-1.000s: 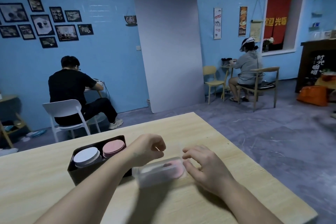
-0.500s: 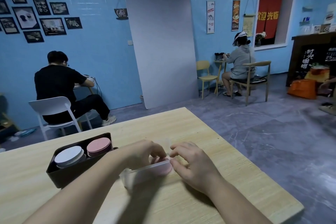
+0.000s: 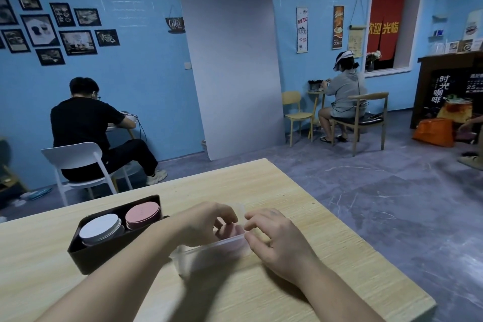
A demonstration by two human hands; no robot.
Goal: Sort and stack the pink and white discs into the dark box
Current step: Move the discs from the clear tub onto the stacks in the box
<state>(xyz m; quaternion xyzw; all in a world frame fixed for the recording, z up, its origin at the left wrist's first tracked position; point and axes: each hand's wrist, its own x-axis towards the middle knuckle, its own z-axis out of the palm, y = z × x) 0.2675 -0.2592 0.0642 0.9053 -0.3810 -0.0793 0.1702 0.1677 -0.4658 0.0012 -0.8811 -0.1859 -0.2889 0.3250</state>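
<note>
Head view. Now dips left hand [image 3: 206, 222] into tub [image 3: 209, 253], no longer above it; curls fingers over pink disc [image 3: 233, 230], grip hidden, cannot tell. Braces tub's right end with right hand [image 3: 274, 238], fingers curled on rim. Finds box [image 3: 86, 256] just left on table [image 3: 261, 191], white stack [image 3: 100, 227] beside pink stack [image 3: 142, 214]. Likely starts next pink pick.

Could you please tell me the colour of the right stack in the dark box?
The round disc stack is pink; head view.

Pale wood-grain table [image 3: 274, 191], clear plastic tub [image 3: 209, 256], matt dark box [image 3: 104, 256]
</note>
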